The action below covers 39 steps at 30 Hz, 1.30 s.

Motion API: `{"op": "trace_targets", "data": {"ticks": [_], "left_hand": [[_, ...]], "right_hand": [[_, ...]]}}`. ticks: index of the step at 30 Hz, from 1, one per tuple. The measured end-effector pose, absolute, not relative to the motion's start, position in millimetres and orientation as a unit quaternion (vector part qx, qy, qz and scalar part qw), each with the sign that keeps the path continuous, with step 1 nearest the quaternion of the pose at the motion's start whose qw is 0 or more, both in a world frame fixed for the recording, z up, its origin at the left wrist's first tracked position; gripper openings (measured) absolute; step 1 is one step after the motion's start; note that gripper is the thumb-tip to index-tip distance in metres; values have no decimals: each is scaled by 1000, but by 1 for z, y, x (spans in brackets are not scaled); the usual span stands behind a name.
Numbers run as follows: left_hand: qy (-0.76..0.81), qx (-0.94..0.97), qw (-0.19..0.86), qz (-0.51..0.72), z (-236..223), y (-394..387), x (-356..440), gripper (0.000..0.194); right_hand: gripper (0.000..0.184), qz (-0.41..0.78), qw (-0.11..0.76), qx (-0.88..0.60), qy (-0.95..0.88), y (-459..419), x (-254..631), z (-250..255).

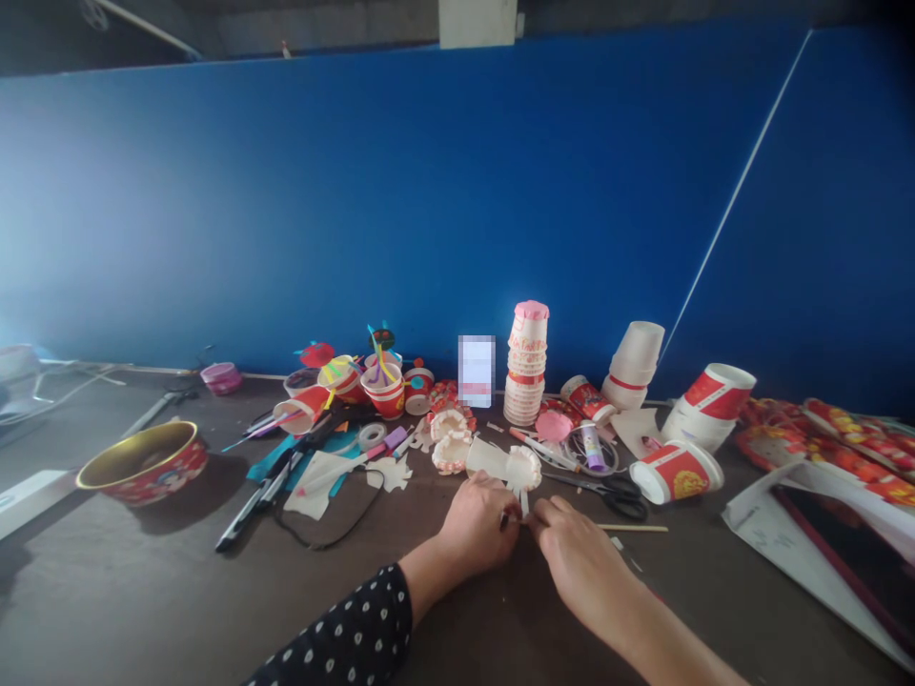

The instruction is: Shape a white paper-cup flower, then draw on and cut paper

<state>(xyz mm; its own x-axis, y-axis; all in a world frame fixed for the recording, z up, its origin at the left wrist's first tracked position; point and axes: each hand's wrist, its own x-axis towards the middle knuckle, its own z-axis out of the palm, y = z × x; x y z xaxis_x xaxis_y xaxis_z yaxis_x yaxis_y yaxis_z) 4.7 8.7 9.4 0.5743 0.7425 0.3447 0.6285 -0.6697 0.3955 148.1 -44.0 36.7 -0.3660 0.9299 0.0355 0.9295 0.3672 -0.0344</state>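
My left hand (480, 522) is closed in a pinch low in the middle of the view. Facing it, my right hand (568, 541) has its fingertips pressed together. Between them a narrow white paper strip (524, 503) rises from the fingertips; its lower end is mostly hidden. A thin wooden stick (635, 528) juts out to the right behind my right hand, and I cannot tell whether my fingers touch it. Just beyond the hands, a white paper cup (489, 458) lies on its side beside a cut paper piece with a frilled edge (524, 468).
Black scissors (620, 497) lie right of the hands, near a tipped red cup (672, 474). A tall cup stack (526, 372) stands behind. To the left are a gold-lined bowl (147, 467), a black pen (247, 514) and paper scraps (318, 484). A phone (847, 553) lies far right.
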Motion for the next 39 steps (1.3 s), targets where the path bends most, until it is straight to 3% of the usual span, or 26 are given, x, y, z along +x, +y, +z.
{"op": "trace_targets", "data": {"ticks": [16, 39], "left_hand": [[393, 889, 75, 222, 5, 11, 12, 13], [431, 857, 122, 255, 5, 10, 8, 19]], "right_hand": [[34, -28, 29, -569, -821, -46, 147, 38], [32, -47, 15, -568, -822, -50, 143, 35]]}}
